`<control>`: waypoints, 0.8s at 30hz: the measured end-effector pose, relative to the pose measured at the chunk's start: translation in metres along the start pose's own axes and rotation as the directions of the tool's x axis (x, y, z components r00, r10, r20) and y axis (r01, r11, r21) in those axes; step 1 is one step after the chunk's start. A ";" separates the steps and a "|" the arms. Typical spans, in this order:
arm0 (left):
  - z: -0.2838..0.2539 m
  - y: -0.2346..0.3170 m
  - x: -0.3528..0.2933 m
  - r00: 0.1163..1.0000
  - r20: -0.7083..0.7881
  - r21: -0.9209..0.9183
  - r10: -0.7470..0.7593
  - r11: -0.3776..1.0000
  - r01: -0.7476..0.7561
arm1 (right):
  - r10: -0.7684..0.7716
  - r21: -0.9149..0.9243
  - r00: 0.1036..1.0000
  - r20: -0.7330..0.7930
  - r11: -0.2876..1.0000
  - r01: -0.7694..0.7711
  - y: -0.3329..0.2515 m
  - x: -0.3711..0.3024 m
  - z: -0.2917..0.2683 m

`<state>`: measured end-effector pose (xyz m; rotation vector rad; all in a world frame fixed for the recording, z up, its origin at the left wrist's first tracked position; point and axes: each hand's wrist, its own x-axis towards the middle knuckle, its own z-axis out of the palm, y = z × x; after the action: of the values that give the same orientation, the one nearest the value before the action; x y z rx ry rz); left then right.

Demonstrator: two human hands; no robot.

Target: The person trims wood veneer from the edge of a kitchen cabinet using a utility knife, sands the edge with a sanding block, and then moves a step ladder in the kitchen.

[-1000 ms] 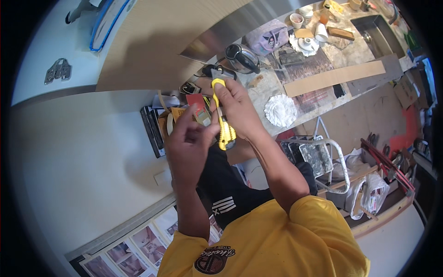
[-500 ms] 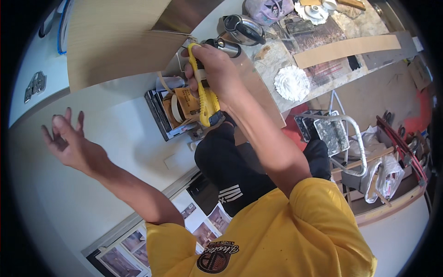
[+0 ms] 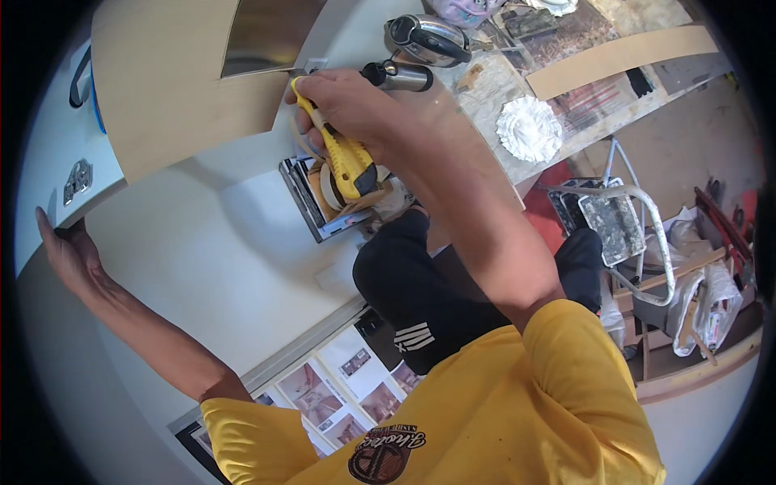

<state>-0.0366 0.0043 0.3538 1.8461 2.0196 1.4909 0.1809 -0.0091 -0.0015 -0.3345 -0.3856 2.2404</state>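
Observation:
A yellow utility knife [image 3: 347,166] is gripped in my right hand [image 3: 343,101], its dark end hanging toward me. The knife's other end is at the corner of a thin light-brown wood sheet [image 3: 174,97]; my fingers hide the blade. At far left, my left hand [image 3: 74,257] holds the lower edge of a white panel [image 3: 52,182]. Its thumb lies against the panel's face, while the other fingers are partly hidden at the edge. A metal hinge [image 3: 78,181] sits on the panel above that hand.
A steel kettle [image 3: 428,40] and a metal flask [image 3: 402,77] stand beyond my right hand. The worktable [image 3: 485,105] bears a white ruffled piece [image 3: 529,129] and a curved wood strip [image 3: 622,58]. Below are a box of items [image 3: 323,198] and a metal-framed stool [image 3: 667,242].
My left hand has moved from open in the air to the white panel's lower edge. My right hand, still holding the knife, has shifted slightly left along the wood sheet's corner.

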 end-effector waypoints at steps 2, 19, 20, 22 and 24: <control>-0.011 -0.007 0.015 0.998 0.013 0.020 -0.060 0.998 0.060 | 0.021 0.028 1.000 0.004 0.999 -0.021 -0.001 0.001 0.001; -0.001 0.001 -0.003 0.989 0.028 0.009 -0.142 0.990 0.142 | 0.039 0.288 0.998 -0.044 0.957 -0.025 0.010 0.010 0.024; 0.000 0.002 -0.005 0.990 0.012 0.011 -0.142 0.990 0.142 | 0.051 0.284 0.997 -0.052 0.958 -0.035 0.008 0.010 0.026; -0.004 0.000 -0.004 0.989 0.017 0.005 -0.147 0.989 0.147 | 0.074 0.278 0.995 -0.069 0.959 -0.053 0.006 0.008 0.030; -0.006 -0.002 -0.002 0.989 0.025 0.004 -0.144 0.990 0.144 | 0.058 0.316 0.995 -0.079 0.948 -0.031 0.006 0.007 0.035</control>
<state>-0.0412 -0.0005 0.3551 1.6701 2.0937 1.4205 0.1601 -0.0131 0.0272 -0.2722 0.0292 2.2770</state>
